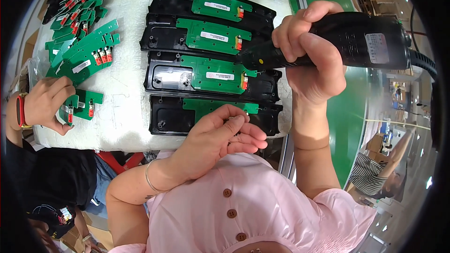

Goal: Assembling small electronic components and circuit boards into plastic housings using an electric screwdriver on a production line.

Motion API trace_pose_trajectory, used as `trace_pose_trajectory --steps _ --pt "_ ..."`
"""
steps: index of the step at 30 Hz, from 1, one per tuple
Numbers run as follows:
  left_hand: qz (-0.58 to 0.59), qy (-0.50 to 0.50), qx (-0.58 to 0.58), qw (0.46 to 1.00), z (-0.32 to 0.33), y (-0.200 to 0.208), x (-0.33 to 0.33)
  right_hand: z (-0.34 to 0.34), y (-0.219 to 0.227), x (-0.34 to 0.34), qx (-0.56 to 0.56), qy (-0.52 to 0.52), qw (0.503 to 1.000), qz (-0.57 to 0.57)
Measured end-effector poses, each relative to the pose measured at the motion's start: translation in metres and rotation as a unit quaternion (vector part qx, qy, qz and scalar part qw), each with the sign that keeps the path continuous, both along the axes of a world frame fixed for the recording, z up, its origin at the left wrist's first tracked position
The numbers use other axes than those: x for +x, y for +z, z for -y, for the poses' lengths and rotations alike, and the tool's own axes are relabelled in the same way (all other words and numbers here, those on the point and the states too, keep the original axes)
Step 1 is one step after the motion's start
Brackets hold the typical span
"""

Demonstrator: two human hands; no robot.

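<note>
My right hand (316,54) is wrapped round a black electric screwdriver (349,30) lying nearly level. Its nose points left at the right end of a green circuit board (206,76), in the third black plastic housing (164,76) from the far side; whether the bit touches cannot be made out. Palm up, my left hand (206,136) is cupped round several tiny dark screws (233,137). It hovers over the near edge of the nearest housing (173,117), hiding part of its board. Each board has a white label and a red-and-white connector.
Two more fitted housings (164,35) lie farther off on the white foam pad (126,112). Left of them is a heap of loose boards (89,58), where a co-worker's hand (47,100) with a red wristband reaches in. A cable (422,61) trails from the screwdriver at right.
</note>
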State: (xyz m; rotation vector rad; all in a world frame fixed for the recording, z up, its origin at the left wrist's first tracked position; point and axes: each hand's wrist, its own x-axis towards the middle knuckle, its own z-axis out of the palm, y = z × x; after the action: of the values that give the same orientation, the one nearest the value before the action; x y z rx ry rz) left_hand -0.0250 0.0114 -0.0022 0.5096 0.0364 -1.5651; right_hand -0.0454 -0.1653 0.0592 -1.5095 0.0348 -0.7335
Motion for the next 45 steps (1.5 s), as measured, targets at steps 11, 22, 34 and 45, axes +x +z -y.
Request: trace_pose_trajectory --steps 11,22,34,45 --pt "0.018 0.080 0.054 0.995 -0.001 0.004 0.002 0.001 0.000 0.013 0.009 0.054 0.998 -0.018" --pt "-0.071 0.126 0.001 0.989 0.004 0.000 0.008 0.001 0.056 -0.036 -0.005 0.265 0.951 0.159" --pt "-0.081 0.102 -0.011 0.991 0.015 0.000 -0.002 -0.014 0.055 -0.053 -0.007 0.222 0.963 0.155" --pt "-0.065 -0.018 -0.004 0.998 0.014 0.004 0.003 0.009 0.042 -0.064 -0.035 0.184 0.966 0.180"
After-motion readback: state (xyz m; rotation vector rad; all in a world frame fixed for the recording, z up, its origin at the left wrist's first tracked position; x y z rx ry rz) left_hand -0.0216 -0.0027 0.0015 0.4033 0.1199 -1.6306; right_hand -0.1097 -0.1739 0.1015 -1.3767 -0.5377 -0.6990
